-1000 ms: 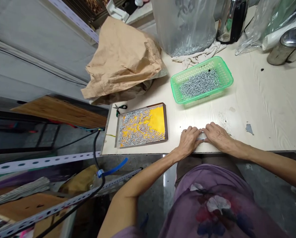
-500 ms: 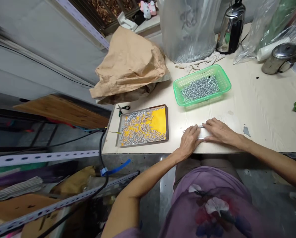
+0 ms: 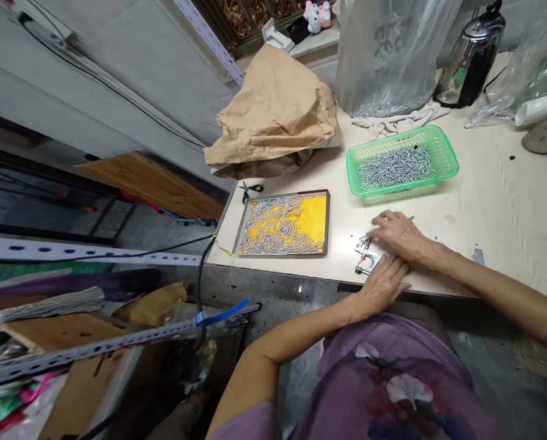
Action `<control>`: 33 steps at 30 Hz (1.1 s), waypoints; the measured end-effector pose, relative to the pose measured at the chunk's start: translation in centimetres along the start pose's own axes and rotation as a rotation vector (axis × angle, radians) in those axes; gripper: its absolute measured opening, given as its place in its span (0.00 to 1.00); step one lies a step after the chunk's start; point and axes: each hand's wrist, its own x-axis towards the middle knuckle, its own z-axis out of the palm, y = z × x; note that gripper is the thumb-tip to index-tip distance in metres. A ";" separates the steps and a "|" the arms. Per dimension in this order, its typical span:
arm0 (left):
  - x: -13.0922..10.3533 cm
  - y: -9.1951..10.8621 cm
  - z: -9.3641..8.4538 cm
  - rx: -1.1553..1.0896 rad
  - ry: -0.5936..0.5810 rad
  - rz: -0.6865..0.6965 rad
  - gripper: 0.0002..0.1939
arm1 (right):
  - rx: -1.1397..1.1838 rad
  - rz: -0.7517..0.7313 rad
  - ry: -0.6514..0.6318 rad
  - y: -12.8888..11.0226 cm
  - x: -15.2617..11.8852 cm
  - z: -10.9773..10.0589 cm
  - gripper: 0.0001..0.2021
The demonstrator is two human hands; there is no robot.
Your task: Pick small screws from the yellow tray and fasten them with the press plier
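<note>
the small metal device (image 3: 369, 252) lies on the table (image 3: 506, 214) near its front edge; the left hand (image 3: 383, 284) rests at its right side; the right hand (image 3: 399, 235) bends over its far end; whether either grips, one cannot tell

The plastic bag (image 3: 383, 79) bears dark marks (image 3: 390, 40); no text can be read.

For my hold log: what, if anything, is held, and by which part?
Cannot be told: the left hand is at the right side of the metal tool, the right hand near its far edge; any grip is hidden.
</note>
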 end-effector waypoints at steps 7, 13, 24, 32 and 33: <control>-4.7 -0.8 -1.5 -0.006 0.040 0.122 0.15 | 0.052 -0.331 -0.032 -4.4 2.2 2.2 0.09; -7.7 -8.6 -9.1 0.308 0.302 -0.494 0.12 | 0.355 -0.336 0.253 -3.3 2.7 1.6 0.11; -5.8 -13.5 -12.3 0.414 -0.210 -0.606 0.10 | 0.162 0.180 0.546 5.6 3.0 -7.2 0.16; -6.9 -15.0 -12.3 0.276 -0.090 -0.613 0.08 | 0.291 0.056 0.397 1.5 -1.0 -1.8 0.14; -7.0 -15.2 -12.3 0.218 -0.035 -0.633 0.07 | 0.301 0.054 0.388 1.3 -1.3 -1.3 0.14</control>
